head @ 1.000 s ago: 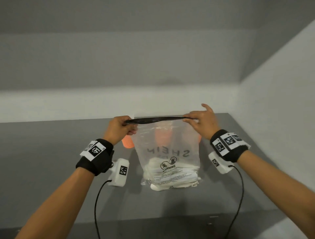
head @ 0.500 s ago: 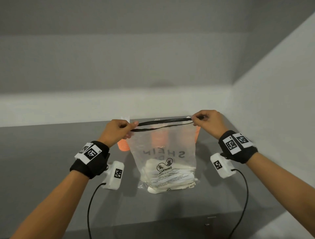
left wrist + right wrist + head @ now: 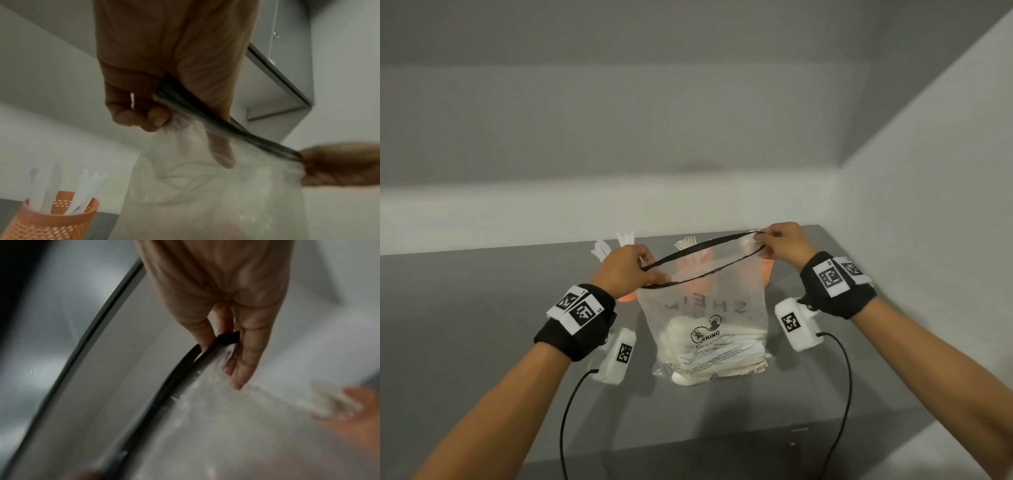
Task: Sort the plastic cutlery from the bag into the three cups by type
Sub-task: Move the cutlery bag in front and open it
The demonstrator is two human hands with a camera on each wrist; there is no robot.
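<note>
Both our hands pinching the bag's mouth!
Our left hand (image 3: 625, 270) and right hand (image 3: 784, 241) clamp the black zip strip, the bag (image 3: 709, 329) hanging upright on the table (image 3: 482, 325), cutlery (image 3: 709, 356) heaped inside, orange cups (image 3: 51, 217) just behind.

both hands pinch the bag (image 3: 709, 308) mouth open — cutlery (image 3: 709, 349) inside.

A grey table (image 3: 482, 325) stands against pale grey walls (image 3: 688, 137); a white ledge (image 3: 517, 219) runs along the wall just behind the table.
</note>
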